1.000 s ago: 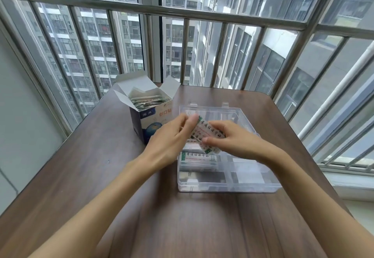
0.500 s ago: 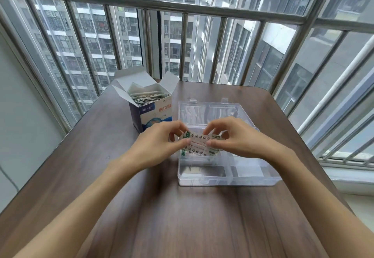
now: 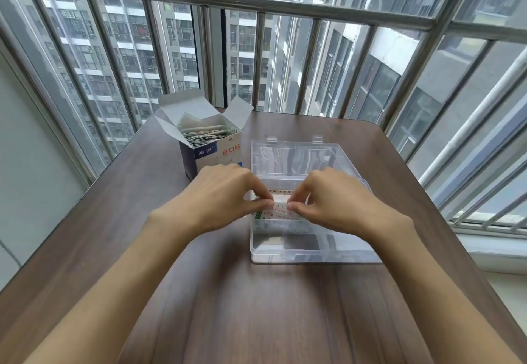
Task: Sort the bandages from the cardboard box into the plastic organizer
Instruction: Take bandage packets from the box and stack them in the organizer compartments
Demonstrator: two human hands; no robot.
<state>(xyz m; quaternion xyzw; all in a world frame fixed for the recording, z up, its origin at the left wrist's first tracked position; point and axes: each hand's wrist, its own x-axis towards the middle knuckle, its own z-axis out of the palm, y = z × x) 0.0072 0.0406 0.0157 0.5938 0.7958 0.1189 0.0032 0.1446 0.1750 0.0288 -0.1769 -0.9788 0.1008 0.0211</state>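
Observation:
An open cardboard box (image 3: 212,152) with blue and white sides stands at the far left of the table, full of wrapped bandages (image 3: 206,133). To its right lies a clear plastic organizer (image 3: 310,253), lid folded back. My left hand (image 3: 221,193) and my right hand (image 3: 335,199) meet over a left compartment of the organizer. Both pinch a small stack of bandages (image 3: 278,209) with thumbs and fingertips, low inside the compartment. More bandages seem to lie under the stack, but my hands partly hide them.
The dark wooden table (image 3: 242,306) stands against a metal window railing (image 3: 256,1) at the back and right. The organizer's open lid (image 3: 296,156) lies flat behind its tray.
Both hands have lowered the stack of bandages from above the organizer down into its left compartment and turned it level. The camera view shifted slightly.

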